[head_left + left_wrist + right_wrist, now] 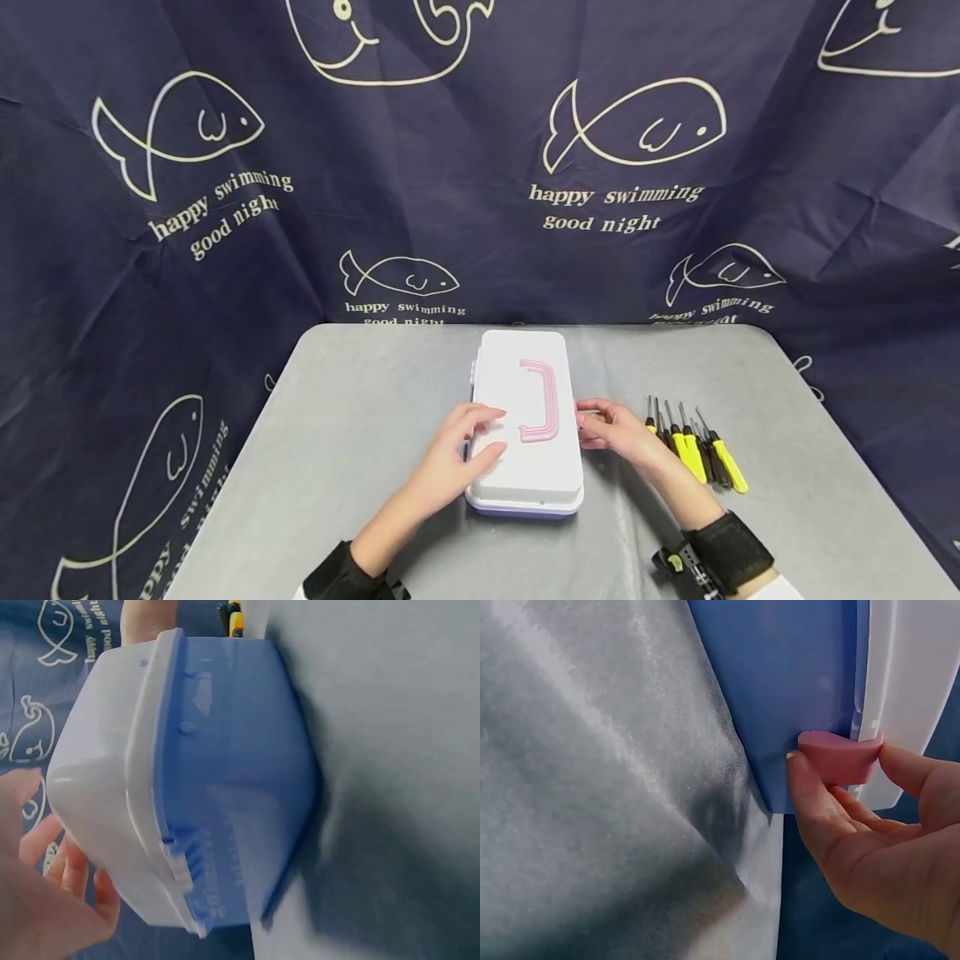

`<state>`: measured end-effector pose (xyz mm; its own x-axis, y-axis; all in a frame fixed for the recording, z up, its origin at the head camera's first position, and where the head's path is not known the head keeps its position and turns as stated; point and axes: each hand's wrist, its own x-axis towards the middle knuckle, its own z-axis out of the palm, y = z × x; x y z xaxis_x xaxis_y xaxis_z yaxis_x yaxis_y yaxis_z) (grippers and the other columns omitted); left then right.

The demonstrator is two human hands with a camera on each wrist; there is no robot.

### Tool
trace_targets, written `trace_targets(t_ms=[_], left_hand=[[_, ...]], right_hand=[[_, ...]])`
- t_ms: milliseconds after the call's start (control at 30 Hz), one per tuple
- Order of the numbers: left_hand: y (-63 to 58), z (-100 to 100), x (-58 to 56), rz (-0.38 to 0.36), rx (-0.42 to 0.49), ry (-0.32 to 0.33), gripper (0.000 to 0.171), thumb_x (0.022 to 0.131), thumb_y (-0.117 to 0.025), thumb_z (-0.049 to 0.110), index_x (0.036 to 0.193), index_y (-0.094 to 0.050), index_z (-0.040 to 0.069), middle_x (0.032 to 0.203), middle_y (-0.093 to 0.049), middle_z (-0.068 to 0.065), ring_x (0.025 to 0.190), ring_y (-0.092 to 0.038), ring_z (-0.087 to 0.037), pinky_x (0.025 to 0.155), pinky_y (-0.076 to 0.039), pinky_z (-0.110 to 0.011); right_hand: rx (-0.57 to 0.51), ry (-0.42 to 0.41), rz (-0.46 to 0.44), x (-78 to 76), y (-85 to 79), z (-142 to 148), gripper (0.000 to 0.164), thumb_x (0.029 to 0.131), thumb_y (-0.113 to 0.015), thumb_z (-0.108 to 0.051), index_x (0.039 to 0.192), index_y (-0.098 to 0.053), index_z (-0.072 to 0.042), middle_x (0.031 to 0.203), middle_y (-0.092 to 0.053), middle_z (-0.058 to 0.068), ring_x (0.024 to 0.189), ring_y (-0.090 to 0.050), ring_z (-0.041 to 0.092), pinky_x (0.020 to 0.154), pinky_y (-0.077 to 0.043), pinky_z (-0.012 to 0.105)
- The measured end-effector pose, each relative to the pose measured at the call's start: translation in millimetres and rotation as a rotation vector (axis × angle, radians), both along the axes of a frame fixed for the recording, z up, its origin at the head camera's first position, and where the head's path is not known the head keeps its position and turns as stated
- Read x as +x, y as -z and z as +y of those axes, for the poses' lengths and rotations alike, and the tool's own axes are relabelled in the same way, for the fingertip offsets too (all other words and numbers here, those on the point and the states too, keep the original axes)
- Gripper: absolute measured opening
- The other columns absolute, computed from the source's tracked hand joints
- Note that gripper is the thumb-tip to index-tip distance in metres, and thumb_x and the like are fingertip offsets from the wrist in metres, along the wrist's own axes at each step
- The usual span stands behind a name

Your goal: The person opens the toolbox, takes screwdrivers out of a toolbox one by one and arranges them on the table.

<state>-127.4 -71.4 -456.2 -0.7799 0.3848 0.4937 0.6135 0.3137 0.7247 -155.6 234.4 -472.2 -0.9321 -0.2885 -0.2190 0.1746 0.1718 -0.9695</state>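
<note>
In the head view a case with a white lid [495, 367] and a pink carry handle [551, 400] stands lengthwise on the table, its lid down. Its blue lower body [232, 742] shows in the left wrist view. My left hand [455, 454] lies over the lid's left side, thumb and fingers spread apart. At the case's right side, my right hand [617, 432] pinches a pink latch [840, 757] between thumb and finger. The latch spans the seam between lid and body.
Several screwdrivers [729, 465] with yellow or black handles lie bunched to the right of my right hand, shafts pointing away. A grey cloth covers the table [360, 400]. Behind it hangs a dark blue curtain [480, 167] printed with fish.
</note>
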Motion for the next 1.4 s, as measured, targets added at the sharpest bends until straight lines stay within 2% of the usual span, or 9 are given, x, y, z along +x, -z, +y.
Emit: trace_targets(t_ms=[167, 267, 333, 500, 667, 867, 1033, 1200, 1400], left_hand=[[4.7, -15.4, 12.3, -0.051, -0.039, -0.217, 0.048, 0.092, -0.079, 0.022, 0.134, -0.061, 0.006, 0.119, -0.063, -0.010, 0.103, -0.060, -0.019, 0.086, -0.051, -0.037], [7.7, -23.7, 22.5, -0.228, -0.116, -0.304, 0.056, 0.094, -0.077, 0.034, 0.137, -0.057, 0.004, 0.111, -0.062, -0.009, 0.086, -0.058, -0.012, 0.075, -0.049, -0.030], [9.5, -28.1, 29.2, -0.350, -0.181, -0.317, 0.062, 0.095, -0.074, 0.042, 0.137, -0.055, 0.001, 0.102, -0.061, -0.005, 0.077, -0.053, -0.008, 0.070, -0.047, -0.027], [12.4, -33.9, 44.0, -0.627, -0.256, -0.185, 0.074, 0.099, -0.064, 0.054, 0.140, -0.050, -0.006, 0.081, -0.061, 0.004, 0.063, -0.056, -0.008, 0.067, -0.046, -0.027], [17.7, -31.6, 48.6, -0.829, -0.110, -0.030, 0.056, 0.103, -0.061, 0.049, 0.121, -0.052, -0.004, 0.074, -0.069, -0.004, 0.057, -0.066, -0.018, 0.061, -0.055, -0.031], [23.7, -30.1, 47.7, -0.967, 0.015, 0.060, 0.050, 0.105, -0.056, 0.049, 0.090, -0.060, 0.002, 0.073, -0.073, -0.011, 0.058, -0.068, -0.015, 0.054, -0.057, -0.029], [24.5, -31.8, 48.1, -1.091, 0.126, 0.157, 0.058, 0.107, -0.052, 0.049, 0.089, -0.066, -0.005, 0.076, -0.074, -0.016, 0.058, -0.070, -0.012, 0.054, -0.057, -0.024], [22.1, -32.9, 46.6, -1.157, 0.226, 0.154, 0.054, 0.107, -0.054, 0.046, 0.092, -0.066, -0.005, 0.079, -0.075, -0.014, 0.061, -0.072, -0.012, 0.057, -0.059, -0.026], [19.1, -33.8, 40.8, -1.139, 0.239, 0.112, 0.053, 0.107, -0.056, 0.044, 0.094, -0.065, -0.007, 0.080, -0.075, -0.012, 0.064, -0.073, -0.013, 0.061, -0.061, -0.028]], right_hand=[[0.080, 0.048, 0.041, -6.4, -0.8, -3.1, 0.053, 0.104, -0.061, -0.018, 0.140, -0.045, 0.017, 0.115, -0.069, 0.021, 0.095, -0.071, 0.020, 0.089, -0.060, 0.041], [0.115, 0.071, 0.079, -17.7, -5.3, -6.6, 0.053, 0.106, -0.059, -0.022, 0.142, -0.044, 0.015, 0.124, -0.063, 0.028, 0.101, -0.071, 0.026, 0.088, -0.060, 0.041], [0.119, 0.074, 0.098, -27.7, -10.4, -9.0, 0.054, 0.108, -0.055, -0.024, 0.143, -0.042, 0.014, 0.133, -0.058, 0.033, 0.106, -0.070, 0.032, 0.089, -0.059, 0.041], [0.166, 0.080, 0.103, -56.4, -19.2, -13.8, 0.060, 0.110, -0.050, -0.034, 0.147, -0.038, 0.012, 0.141, -0.051, 0.035, 0.111, -0.066, 0.036, 0.087, -0.058, 0.038], [0.217, 0.089, 0.064, -81.9, -21.7, -18.2, 0.069, 0.107, -0.051, -0.044, 0.152, -0.037, 0.008, 0.143, -0.051, 0.031, 0.111, -0.063, 0.034, 0.092, -0.057, 0.044], [0.256, 0.055, 0.009, -98.1, -16.9, -18.4, 0.071, 0.106, -0.051, -0.050, 0.150, -0.041, 0.005, 0.116, -0.065, 0.015, 0.095, -0.064, 0.019, 0.090, -0.056, 0.042], [0.177, 0.039, -0.003, -104.1, -10.3, -17.8, 0.072, 0.106, -0.051, -0.045, 0.150, -0.038, 0.010, 0.095, -0.070, 0.003, 0.080, -0.067, 0.010, 0.080, -0.055, 0.029], [0.125, 0.087, 0.038, -106.8, -9.7, -21.7, 0.066, 0.106, -0.054, -0.041, 0.147, -0.045, 0.010, 0.085, -0.068, -0.003, 0.069, -0.064, 0.006, 0.069, -0.053, 0.023], [0.101, 0.160, 0.063, -107.8, -8.7, -26.0, 0.053, 0.106, -0.055, -0.038, 0.137, -0.056, 0.005, 0.080, -0.064, -0.006, 0.063, -0.059, 0.006, 0.062, -0.051, 0.022]])
